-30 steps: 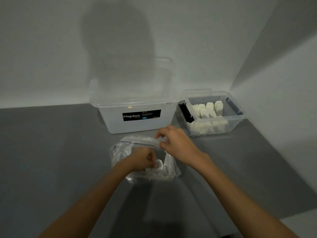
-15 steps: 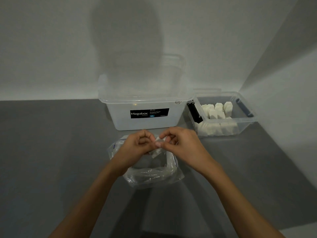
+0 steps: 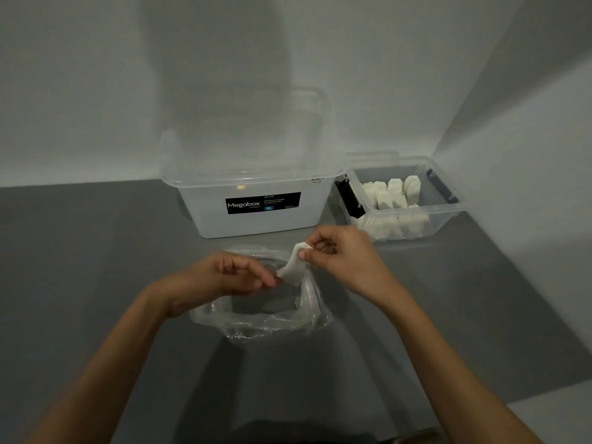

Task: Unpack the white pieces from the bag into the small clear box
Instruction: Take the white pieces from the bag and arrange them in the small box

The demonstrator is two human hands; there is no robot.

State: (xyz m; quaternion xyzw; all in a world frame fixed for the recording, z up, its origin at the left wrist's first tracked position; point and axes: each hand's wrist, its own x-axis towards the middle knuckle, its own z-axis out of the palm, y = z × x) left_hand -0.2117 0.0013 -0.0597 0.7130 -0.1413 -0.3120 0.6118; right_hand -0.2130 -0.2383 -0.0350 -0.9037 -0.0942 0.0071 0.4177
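Bag (image 3: 262,322) contents unclear; right hand (image 3: 339,257) pinches piece (image 3: 293,267).

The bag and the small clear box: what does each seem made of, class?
Bag: probably thin clear plastic film, glossy; it wrinkles and slumps. Small clear box: likely rigid clear plastic, smooth; straight walls show the white pieces inside.

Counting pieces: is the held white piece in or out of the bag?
Out: the right hand pinches the white piece above the open bag.
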